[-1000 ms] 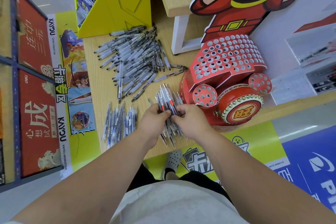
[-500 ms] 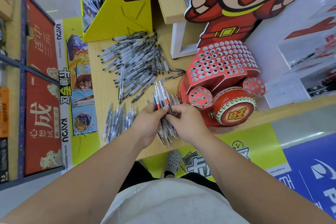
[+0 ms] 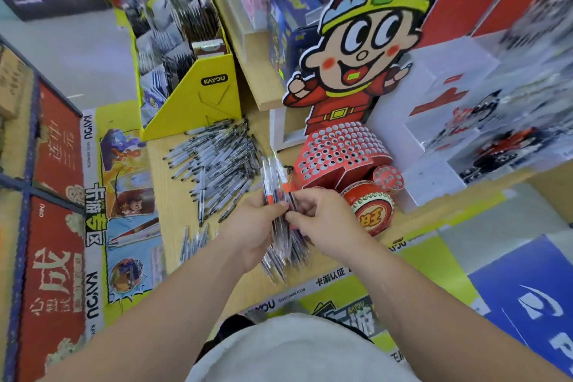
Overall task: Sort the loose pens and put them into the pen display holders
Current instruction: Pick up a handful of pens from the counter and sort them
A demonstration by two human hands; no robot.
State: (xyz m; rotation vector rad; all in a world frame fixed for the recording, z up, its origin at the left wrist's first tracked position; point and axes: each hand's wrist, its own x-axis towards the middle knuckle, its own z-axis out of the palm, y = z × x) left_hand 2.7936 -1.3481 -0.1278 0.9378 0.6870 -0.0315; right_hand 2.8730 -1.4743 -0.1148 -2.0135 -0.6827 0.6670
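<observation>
Left hand (image 3: 255,228): fingers curled tight round a bundle of pens (image 3: 273,178), held near upright. Tips fan out below the fist, and the top ends stick up above the thumb. Right hand (image 3: 328,220): thumb and forefinger pinched together on a single pen (image 3: 290,200) at the bundle's right edge, just beside the left thumb. The other right fingers are loosely curled; can't tell if they touch anything.

My read of the step: sorting by colour, picking one pen out of the fist. Orange-red grips sit among darker ones just above the fingertips.

To do it well:
- Grip firm with the left, not crushing.
- Pull the picked pen straight along its length so its neighbours don't slide out.
- Work over the table (image 3: 167,195) in case some drop.
- The red pen display holder (image 3: 338,149) is just beyond the right fingertips, and its holes look empty. Feed tip-down, one per hole.

Other stock: a big loose pile (image 3: 217,161) beyond and left of the left knuckles, and a small separate batch (image 3: 195,240) left of the left wrist.

Writing:
- "KAYOU" on the yellow box (image 3: 192,108) beyond the pile.
- 旺 on the drum (image 3: 370,217) right of the right hand.
- 卡游认证 on the front strip (image 3: 330,277) below the wrists.
- 卡游专区 plus KAYOU on the side banner (image 3: 96,217).
- 成 on the red panel (image 3: 52,267) far left.
- Print on the pens is too blurred to read.
</observation>
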